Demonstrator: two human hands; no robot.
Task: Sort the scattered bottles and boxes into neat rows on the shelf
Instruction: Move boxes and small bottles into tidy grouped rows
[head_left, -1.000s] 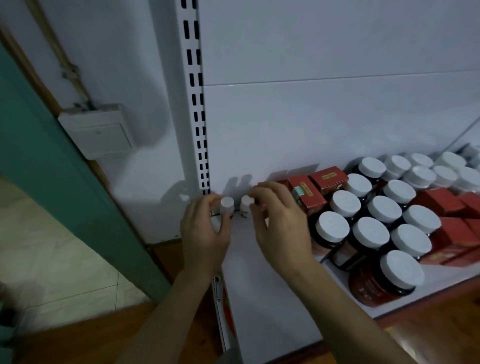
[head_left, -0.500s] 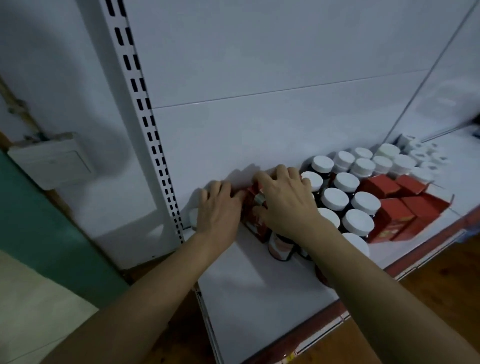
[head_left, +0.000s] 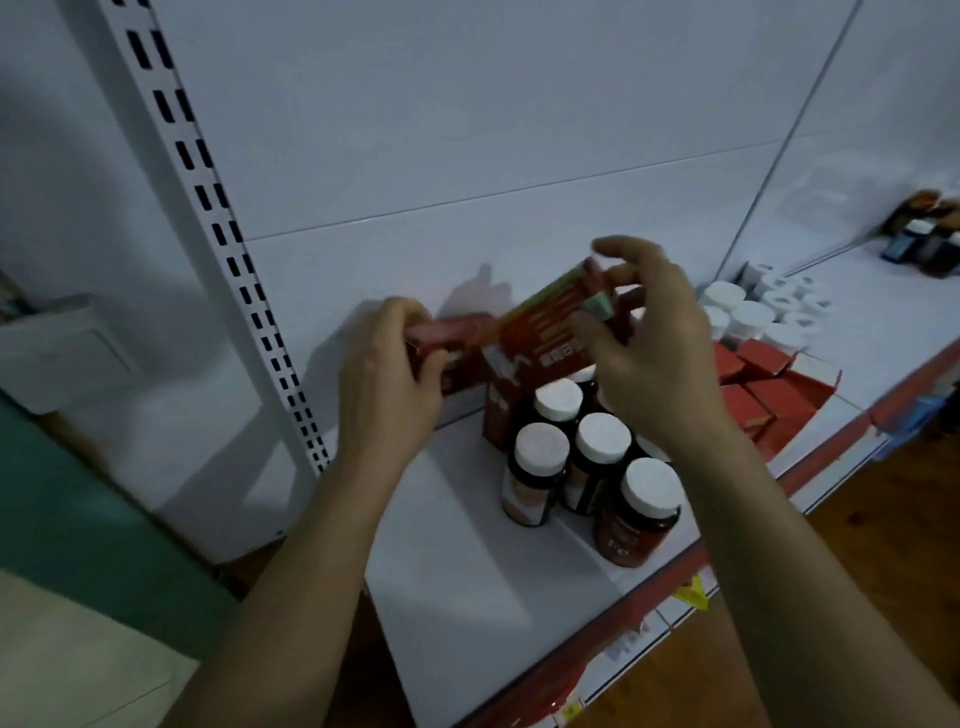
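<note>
Above bottles (head_left: 597, 441), red boxes (head_left: 540, 332) within left hand (head_left: 384, 384), right hand (head_left: 660, 364).

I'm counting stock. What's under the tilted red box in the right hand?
Dark bottles with white caps stand on the shelf under the tilted box, beside an upright red box. The right hand covers any further back.

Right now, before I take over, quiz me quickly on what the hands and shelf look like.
1. True or false: the right hand holds a tilted red box above the white-capped bottles.
2. The bottles on the shelf are: A upright, B lying down, C stacked.
3. What does the left hand grip?
Key: 1 true; 2 A; 3 a second red box.
</note>
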